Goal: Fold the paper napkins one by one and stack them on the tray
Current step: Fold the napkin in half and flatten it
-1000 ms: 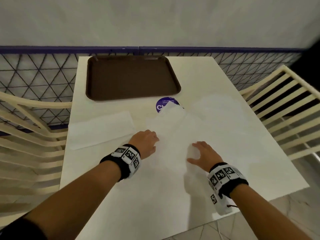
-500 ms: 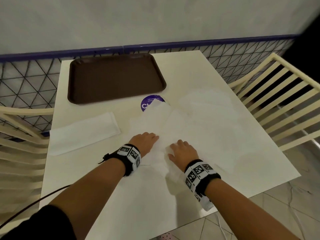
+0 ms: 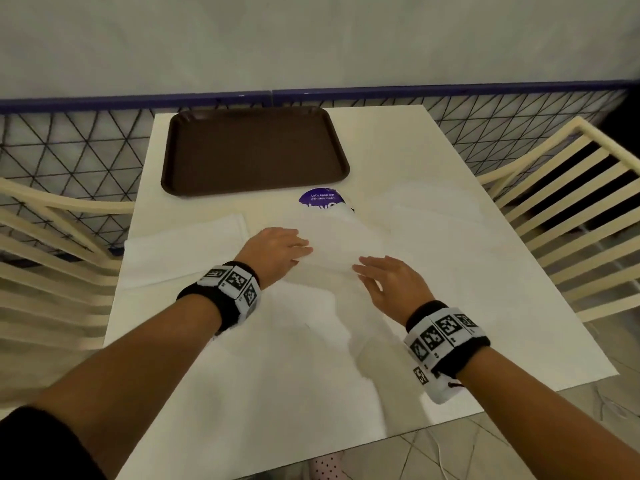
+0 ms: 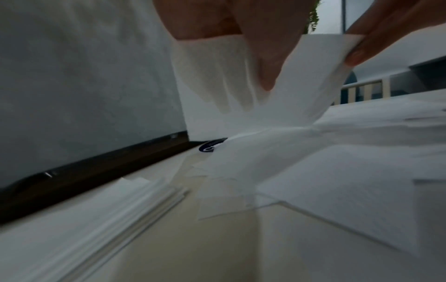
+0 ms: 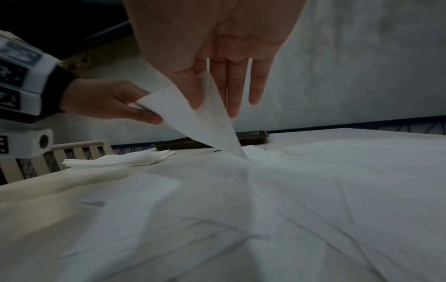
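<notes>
A white paper napkin [image 3: 332, 244] lies in the middle of the table, and both hands raise its near edge. My left hand [image 3: 304, 251] pinches one corner: the thumb [image 4: 263, 64] is in front of the napkin [image 4: 289, 85] and the fingers show through it. My right hand [image 3: 360, 268] pinches the other corner [image 5: 193, 106] between thumb and forefinger, with its other fingers straight. The far end of the napkin still rests on the loose napkins [image 3: 433, 230]. The brown tray [image 3: 254, 150] sits empty at the far left of the table.
A flat stack of napkins [image 3: 183, 251] lies left of my left hand. A round purple sticker [image 3: 322, 199] shows between tray and napkin. Cream slatted chairs stand at the left [image 3: 52, 237] and right [image 3: 571, 209]. A mesh fence [image 3: 69, 150] and wall close the far side.
My right hand slid left toward the left hand. Both hands, earlier pressed on the napkins, now hold one napkin's near edge lifted off the table.
</notes>
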Demonstrator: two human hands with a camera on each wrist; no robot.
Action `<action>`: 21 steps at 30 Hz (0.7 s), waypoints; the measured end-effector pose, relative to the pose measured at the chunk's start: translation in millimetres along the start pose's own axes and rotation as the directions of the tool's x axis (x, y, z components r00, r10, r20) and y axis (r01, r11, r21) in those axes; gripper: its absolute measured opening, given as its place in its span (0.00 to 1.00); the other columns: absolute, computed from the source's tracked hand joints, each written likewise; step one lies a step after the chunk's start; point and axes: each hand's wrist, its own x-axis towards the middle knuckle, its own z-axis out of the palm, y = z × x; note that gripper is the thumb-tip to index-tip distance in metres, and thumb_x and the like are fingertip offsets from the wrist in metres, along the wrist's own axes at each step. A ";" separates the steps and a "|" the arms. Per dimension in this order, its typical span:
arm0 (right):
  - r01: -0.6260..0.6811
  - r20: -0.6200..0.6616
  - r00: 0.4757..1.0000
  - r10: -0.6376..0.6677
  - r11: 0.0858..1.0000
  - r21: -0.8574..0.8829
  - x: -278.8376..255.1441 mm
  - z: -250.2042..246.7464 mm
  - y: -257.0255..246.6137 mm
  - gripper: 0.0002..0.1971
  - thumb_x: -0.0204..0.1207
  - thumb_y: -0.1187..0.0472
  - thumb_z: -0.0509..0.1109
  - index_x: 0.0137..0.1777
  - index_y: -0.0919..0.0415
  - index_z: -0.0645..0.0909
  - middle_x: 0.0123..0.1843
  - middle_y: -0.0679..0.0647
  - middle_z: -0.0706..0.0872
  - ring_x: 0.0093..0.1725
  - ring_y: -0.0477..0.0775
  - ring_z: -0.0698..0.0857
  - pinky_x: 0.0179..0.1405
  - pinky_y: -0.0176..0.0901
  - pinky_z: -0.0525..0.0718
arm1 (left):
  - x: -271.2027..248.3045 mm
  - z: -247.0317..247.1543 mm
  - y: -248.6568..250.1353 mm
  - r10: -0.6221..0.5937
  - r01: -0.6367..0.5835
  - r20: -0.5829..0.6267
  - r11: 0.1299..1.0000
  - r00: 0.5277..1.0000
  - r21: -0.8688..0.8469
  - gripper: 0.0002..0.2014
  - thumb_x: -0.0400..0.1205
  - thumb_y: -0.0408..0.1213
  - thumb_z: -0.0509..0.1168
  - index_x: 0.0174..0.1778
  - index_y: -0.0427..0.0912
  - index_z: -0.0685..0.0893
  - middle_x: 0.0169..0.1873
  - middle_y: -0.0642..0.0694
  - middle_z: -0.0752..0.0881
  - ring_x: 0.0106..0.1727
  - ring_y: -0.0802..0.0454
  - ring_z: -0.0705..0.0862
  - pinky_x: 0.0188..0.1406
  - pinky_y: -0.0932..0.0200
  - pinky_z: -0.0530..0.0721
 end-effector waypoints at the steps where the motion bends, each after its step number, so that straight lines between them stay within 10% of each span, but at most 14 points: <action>1: 0.022 -0.003 1.000 -0.022 1.000 0.002 0.0 1.2 0.0 0.10 0.62 0.63 0.71 0.42 0.55 0.92 0.44 0.52 0.93 0.41 0.51 0.92 0.44 0.51 0.88 | -7.7 -0.8 1.9 0.000 0.000 -0.033 1.000 0.999 0.001 0.23 0.47 0.31 0.86 0.38 0.44 0.92 0.36 0.49 0.92 0.39 0.47 0.91 0.36 0.51 0.88; 5: 0.056 0.054 0.997 -0.059 0.996 0.064 3.0 8.7 -12.8 0.09 0.72 0.63 0.70 0.49 0.58 0.90 0.56 0.52 0.90 0.55 0.49 0.89 0.58 0.47 0.86 | -48.4 -0.7 16.7 -0.101 0.096 -0.148 0.995 0.984 -0.040 0.10 0.58 0.31 0.81 0.32 0.47 0.92 0.26 0.47 0.89 0.26 0.48 0.88 0.21 0.59 0.85; 8: 0.015 0.321 0.945 -0.060 0.990 0.141 0.7 17.9 -26.3 0.15 0.83 0.59 0.60 0.67 0.59 0.81 0.74 0.49 0.76 0.75 0.47 0.73 0.76 0.37 0.65 | -80.0 -1.7 38.5 -0.330 0.339 0.098 0.936 0.939 -0.098 0.11 0.81 0.37 0.62 0.54 0.49 0.88 0.47 0.48 0.90 0.48 0.47 0.88 0.40 0.60 0.82; 11: -0.004 0.415 0.904 -0.102 0.969 0.247 -6.4 31.1 -42.3 0.17 0.82 0.59 0.61 0.68 0.62 0.79 0.71 0.54 0.80 0.72 0.52 0.77 0.71 0.36 0.69 | -114.7 10.5 56.1 -0.433 0.495 0.362 0.864 0.826 -0.096 0.16 0.87 0.43 0.50 0.66 0.49 0.79 0.58 0.50 0.84 0.59 0.48 0.81 0.52 0.56 0.77; 16: -0.126 0.609 0.791 -0.054 0.961 0.248 -6.9 37.7 -56.7 0.12 0.83 0.60 0.59 0.60 0.65 0.78 0.45 0.55 0.81 0.42 0.53 0.76 0.30 0.28 0.68 | -154.0 24.0 64.5 -0.524 0.672 0.454 0.687 0.721 -0.275 0.14 0.86 0.45 0.55 0.59 0.43 0.82 0.49 0.43 0.87 0.47 0.47 0.81 0.42 0.60 0.72; 21: -0.223 0.636 0.772 0.028 0.947 0.230 14.7 36.8 -58.0 0.07 0.83 0.57 0.60 0.54 0.59 0.76 0.47 0.56 0.78 0.49 0.50 0.74 0.40 0.40 0.66 | -169.8 22.8 50.3 -0.696 0.856 0.514 0.313 0.501 -0.411 0.19 0.82 0.47 0.62 0.65 0.41 0.80 0.60 0.43 0.84 0.59 0.48 0.80 0.51 0.64 0.71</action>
